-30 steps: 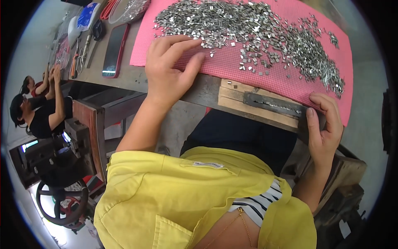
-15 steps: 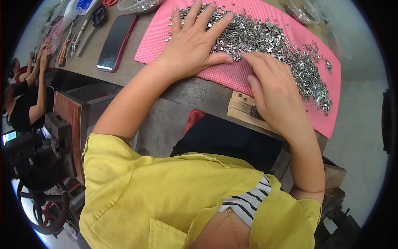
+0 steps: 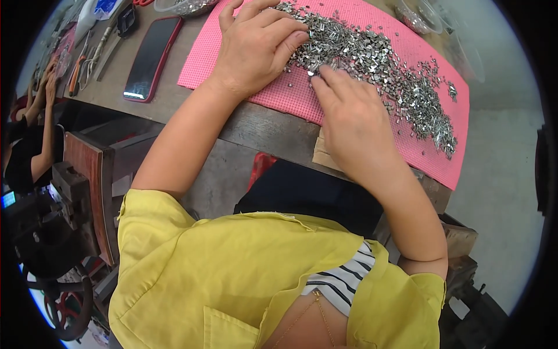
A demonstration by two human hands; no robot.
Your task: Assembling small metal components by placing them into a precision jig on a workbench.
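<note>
Many small shiny metal pieces (image 3: 372, 52) lie in a long heap across a pink textured mat (image 3: 270, 100). My left hand (image 3: 253, 49) rests over the heap's left end, palm down, fingers slightly bent and apart, its thumb beside the index finger. My right hand (image 3: 354, 116) reaches in from the near side, its fingertips touching pieces near the heap's middle. Those fingers lie side by side, extended and a little bent. No single piece shows in either hand, though the palms are hidden.
A phone in a red case (image 3: 152, 61) lies on the workbench (image 3: 261, 129) left of the mat. Beyond it are tools, including an orange-handled one (image 3: 75, 75). Clear plastic tubs (image 3: 418, 17) stand at the back. A wooden block (image 3: 325, 152) sits at the front edge. Another person (image 3: 35, 145) is far left.
My left hand has drawn its spread fingers in and shifted slightly left. My right hand has moved left along the near edge of the heap. The whole view has shifted a little.
</note>
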